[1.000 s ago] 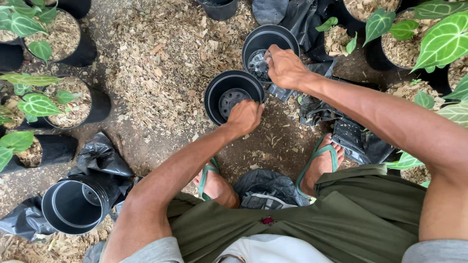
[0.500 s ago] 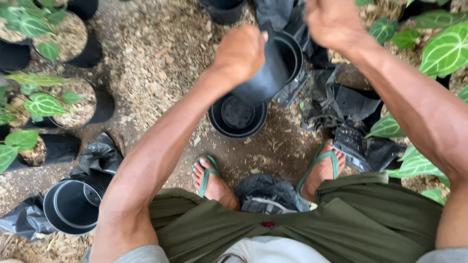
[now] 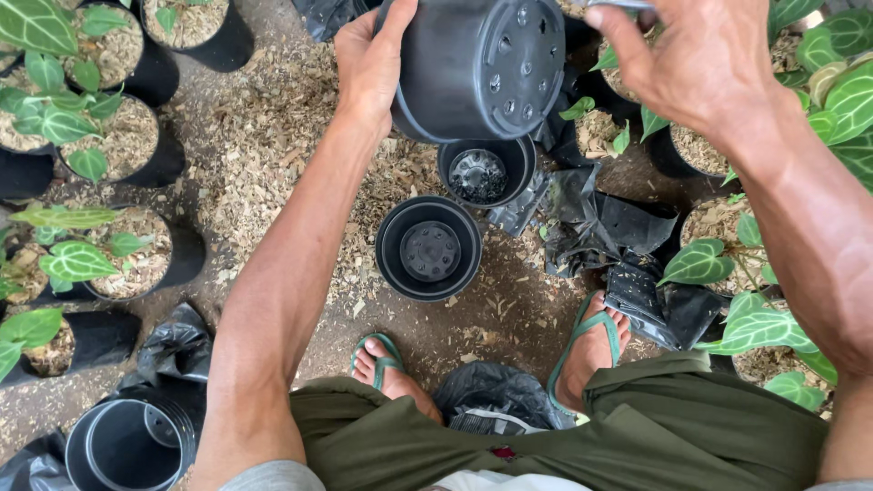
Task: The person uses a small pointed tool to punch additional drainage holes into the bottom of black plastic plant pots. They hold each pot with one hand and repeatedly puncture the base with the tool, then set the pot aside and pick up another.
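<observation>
Holding: my left hand [image 3: 371, 64] grips a black pot [image 3: 482, 68], tipped sideways.
Right hand [image 3: 700, 59]: fingers half open, touching its holed bottom.
Below: two empty pots [image 3: 427, 247] on the ground.

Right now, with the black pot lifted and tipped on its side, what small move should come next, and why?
Probably bring the right hand onto the perforated base of the lifted black pot. Only the left hand grips the pot, at its rim, with the drain holes facing the right hand's fingertips, which hover just off the base. Two empty pots sit on the ground below.
</observation>
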